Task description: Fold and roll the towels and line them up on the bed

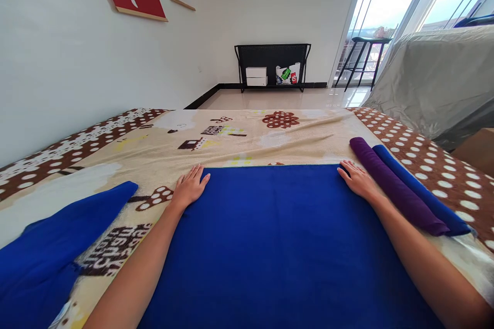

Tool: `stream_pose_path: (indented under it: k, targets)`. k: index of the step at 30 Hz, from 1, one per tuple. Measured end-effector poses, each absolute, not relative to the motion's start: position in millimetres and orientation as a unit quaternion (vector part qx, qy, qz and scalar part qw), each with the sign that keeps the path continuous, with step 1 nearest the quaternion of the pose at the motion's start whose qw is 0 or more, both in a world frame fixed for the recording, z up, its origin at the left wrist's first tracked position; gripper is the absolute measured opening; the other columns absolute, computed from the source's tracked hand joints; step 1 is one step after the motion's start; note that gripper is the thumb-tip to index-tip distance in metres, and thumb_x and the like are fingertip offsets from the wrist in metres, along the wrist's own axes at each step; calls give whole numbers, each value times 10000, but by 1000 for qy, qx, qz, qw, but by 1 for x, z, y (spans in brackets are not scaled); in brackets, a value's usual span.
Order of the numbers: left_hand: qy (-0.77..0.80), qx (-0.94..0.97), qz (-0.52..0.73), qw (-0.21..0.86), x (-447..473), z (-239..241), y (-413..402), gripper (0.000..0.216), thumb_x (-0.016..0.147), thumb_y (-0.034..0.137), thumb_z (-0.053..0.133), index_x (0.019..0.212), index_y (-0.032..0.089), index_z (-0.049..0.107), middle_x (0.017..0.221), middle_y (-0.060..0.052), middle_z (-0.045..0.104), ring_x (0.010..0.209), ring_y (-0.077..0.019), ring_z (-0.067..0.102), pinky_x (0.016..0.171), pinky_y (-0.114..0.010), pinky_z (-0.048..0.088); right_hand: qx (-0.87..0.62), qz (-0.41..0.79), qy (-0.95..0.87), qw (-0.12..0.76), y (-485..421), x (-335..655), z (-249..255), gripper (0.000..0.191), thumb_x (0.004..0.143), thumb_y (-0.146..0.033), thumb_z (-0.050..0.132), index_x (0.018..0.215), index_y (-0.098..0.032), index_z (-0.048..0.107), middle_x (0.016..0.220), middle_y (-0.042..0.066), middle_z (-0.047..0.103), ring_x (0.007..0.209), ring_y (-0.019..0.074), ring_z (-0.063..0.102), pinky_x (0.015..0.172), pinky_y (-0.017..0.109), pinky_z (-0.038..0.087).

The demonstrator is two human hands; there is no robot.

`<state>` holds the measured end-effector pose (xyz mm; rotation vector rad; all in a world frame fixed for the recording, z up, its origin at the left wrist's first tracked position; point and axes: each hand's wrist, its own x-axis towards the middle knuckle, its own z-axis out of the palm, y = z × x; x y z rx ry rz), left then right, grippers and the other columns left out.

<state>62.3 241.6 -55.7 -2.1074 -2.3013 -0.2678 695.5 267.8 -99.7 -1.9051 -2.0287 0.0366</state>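
A large blue cloth point(274, 236) lies spread flat on the patterned blanket point(239, 139), its far edge running straight across. My left hand point(190, 185) rests palm down on the cloth's far left corner, fingers stretched out. At the far right corner, my right hand point(357, 179) lies flat too, fingers extended. Just right of that hand are a rolled purple cloth point(397, 187) and a rolled blue cloth point(422, 190), side by side. Another blue cloth point(57, 241), loosely bunched, sits left of my left forearm.
Beyond the blanket, a black rack point(274, 59) with white boxes point(256, 76) stands against the wall. A stool point(363, 59) is by the window at the back right. A sheet-covered bulky object point(443, 72) and a cardboard box point(476, 151) are on the right.
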Motion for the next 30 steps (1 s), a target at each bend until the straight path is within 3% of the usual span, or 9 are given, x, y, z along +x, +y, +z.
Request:
stream_pose_path:
  k: [17, 30]
  targets:
    - [-732, -675, -88, 15, 61, -59, 242, 688, 995, 587, 185, 1561, 211, 289, 1632, -52, 276, 1517, -234, 229, 1224, -505, 185, -669, -4, -721, 179, 269, 697, -103, 693, 1001, -608, 227, 1471, -157, 461, 1539, 97, 425, 1479, 241, 310, 1229, 461, 257]
    - [-725, -680, -107, 16, 60, -57, 240, 670, 1000, 567, 199, 1542, 199, 337, 1616, -60, 315, 1504, -243, 268, 1216, -518, 214, -661, -28, -715, 226, 267, 700, -106, 605, 1003, -555, 291, 1379, -170, 568, 1494, 120, 484, 1431, 269, 398, 1186, 491, 338]
